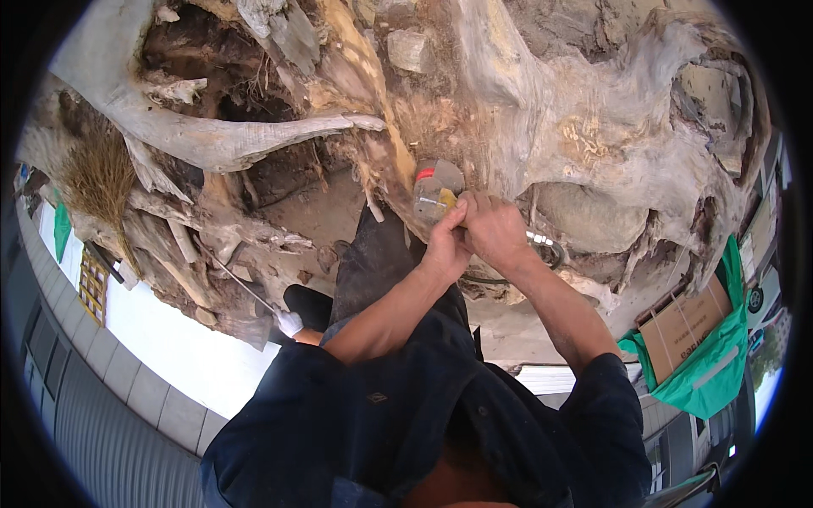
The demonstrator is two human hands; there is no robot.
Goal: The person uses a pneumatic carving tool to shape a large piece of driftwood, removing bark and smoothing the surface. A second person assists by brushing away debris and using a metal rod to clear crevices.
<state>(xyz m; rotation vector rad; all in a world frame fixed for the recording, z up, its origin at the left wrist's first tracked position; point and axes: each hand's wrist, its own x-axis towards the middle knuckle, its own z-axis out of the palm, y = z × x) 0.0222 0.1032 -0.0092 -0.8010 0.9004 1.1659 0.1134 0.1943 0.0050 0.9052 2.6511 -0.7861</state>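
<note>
A huge weathered tree root (pixel 542 110), pale and gnarled, fills the upper view. Both my hands meet at its middle on a small power tool (pixel 435 188) with a round grey guard, a red patch and a yellow part. My left hand (pixel 445 244) grips the tool from below. My right hand (pixel 495 227) closes over its rear from the right side. The guard rests against the wood. A dark cable loop (pixel 555 254) and a metal fitting hang just right of my right wrist. My dark sleeves and trousers fill the lower view.
A straw broom (pixel 100 178) leans at the left. A thin metal rod (pixel 237 284) lies among the lower roots near a dark shoe (pixel 309 305). A green bag holding flat cardboard (pixel 703 356) sits at the right. A large stone (pixel 593 218) fills a hollow.
</note>
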